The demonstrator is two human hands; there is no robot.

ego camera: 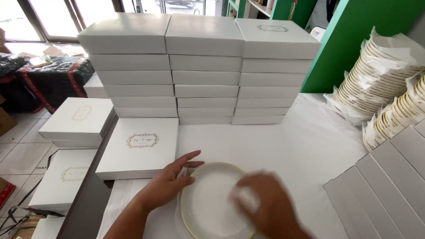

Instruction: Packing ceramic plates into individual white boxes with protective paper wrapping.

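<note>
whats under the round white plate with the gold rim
White tissue paper shows at the edge of the round white gold-rimmed plate, lying on the white table. Beneath its middle is hidden.

The white table [283,146] fills the middle of the room. Behind it, to the right, stands a green shelf wall [354,40]. Far behind it, to the left, large windows [53,15] let in bright daylight. Left of the table, lower down, the floor [17,146] has pale tiles. On this floor, further behind, lie dark wrapped bundles [53,77].
</note>
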